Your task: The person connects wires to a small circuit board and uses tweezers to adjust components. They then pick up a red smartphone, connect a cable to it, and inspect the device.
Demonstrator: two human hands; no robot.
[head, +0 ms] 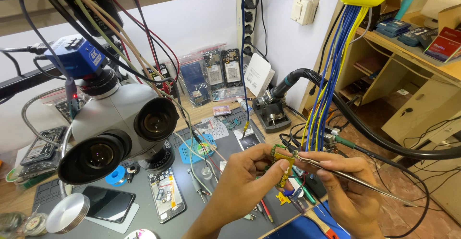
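Held above the bench, the small yellow circuit board (284,164), judged light and fragile, is pinched at its edges by the left hand (249,176) while the right hand (343,186) grips metal tweezers (355,177) touching it.

microscope (120,124) | opened phone (166,194) on mat | solder spool (115,176) | possibly soldering-iron stand (272,112)
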